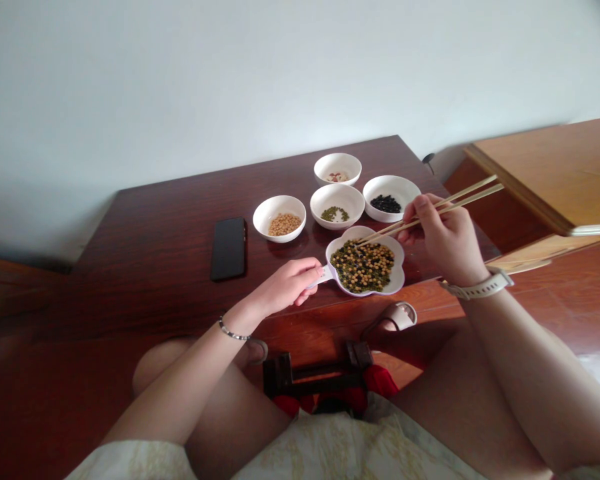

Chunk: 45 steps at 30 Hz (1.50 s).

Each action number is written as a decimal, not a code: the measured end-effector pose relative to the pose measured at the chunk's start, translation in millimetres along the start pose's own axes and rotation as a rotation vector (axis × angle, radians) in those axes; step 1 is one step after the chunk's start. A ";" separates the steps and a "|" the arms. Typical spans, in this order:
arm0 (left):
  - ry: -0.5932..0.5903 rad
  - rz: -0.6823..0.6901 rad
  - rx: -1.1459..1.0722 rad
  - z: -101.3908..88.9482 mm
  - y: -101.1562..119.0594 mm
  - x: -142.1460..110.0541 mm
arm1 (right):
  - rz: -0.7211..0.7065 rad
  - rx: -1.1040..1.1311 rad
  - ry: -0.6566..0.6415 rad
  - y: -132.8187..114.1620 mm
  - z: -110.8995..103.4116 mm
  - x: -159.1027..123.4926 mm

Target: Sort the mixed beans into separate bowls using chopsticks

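Observation:
My left hand (295, 283) is closed round the short handle of a white, flower-shaped bowl (399, 275) at the table's front edge. Mixed beans (364, 267), yellow, green and black, fill much of that bowl. Wooden chopsticks (460, 199) are gripped in my right hand (443, 230), their tips down among the beans at the bowl's far side. Whether the tips pinch a bean is too small to tell. Behind stand white bowls: one with yellow soybeans (285, 225), one with green beans (335, 214), one with black beans (385, 204), and one with reddish and pale pieces (337, 177).
A black phone (229, 249) lies on the dark wooden table (170, 207) left of the bowls. To the right stands a lighter wooden piece of furniture (555, 167). A pale wall (230, 87) rises behind. My legs and a dark low frame (320, 373) are below the table edge.

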<state>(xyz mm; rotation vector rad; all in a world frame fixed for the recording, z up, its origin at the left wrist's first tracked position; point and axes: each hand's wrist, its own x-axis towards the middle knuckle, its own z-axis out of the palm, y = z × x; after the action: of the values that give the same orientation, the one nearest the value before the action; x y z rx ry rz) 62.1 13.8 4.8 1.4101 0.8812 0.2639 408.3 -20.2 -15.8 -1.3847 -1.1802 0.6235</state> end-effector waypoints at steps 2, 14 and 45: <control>0.002 -0.003 0.008 0.0 0.4 0.2 | 0.000 -0.004 0.001 0.8 0.0 0.3; 0.013 -0.005 0.017 1.3 2.1 0.3 | 0.015 0.023 0.024 7.0 2.3 0.8; 0.029 -0.025 0.029 4.0 7.6 -1.6 | 0.055 0.027 0.020 5.6 3.2 -1.3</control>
<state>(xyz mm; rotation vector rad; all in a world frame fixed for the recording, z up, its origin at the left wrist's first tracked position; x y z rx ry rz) 66.1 11.3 12.1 1.4244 0.9287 0.2543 406.6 -19.2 -22.1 -1.4018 -1.1175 0.6607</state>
